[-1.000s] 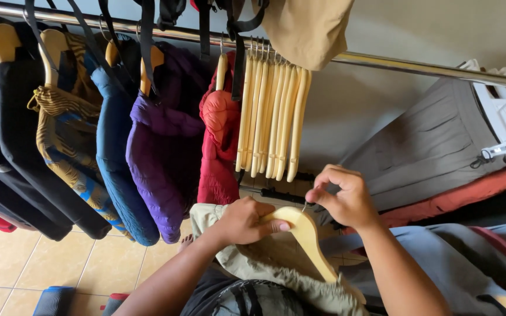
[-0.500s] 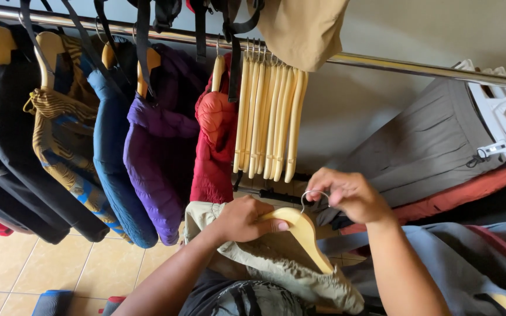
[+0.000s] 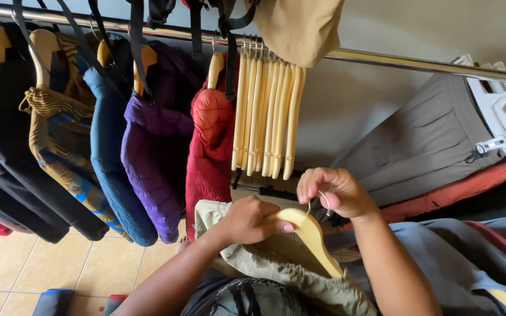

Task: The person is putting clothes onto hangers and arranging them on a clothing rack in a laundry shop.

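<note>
while left hand (image 3: 247,221) grips shoulder of wooden hanger (image 3: 310,239), fingers closed over it and over edge of beige garment (image 3: 276,263) bunched beneath, right hand (image 3: 335,190) pinches hanger's metal hook (image 3: 318,199), fingers curled shut around it. hanger sits tilted, below rail (image 3: 381,60), just under bunch of empty wooden hangers (image 3: 267,117) hanging from rail. left of that bunch on rail: red jacket (image 3: 209,146), purple jacket (image 3: 156,152), blue jacket (image 3: 109,164). grey garment (image 3: 428,140) lies right, below rail.
</note>
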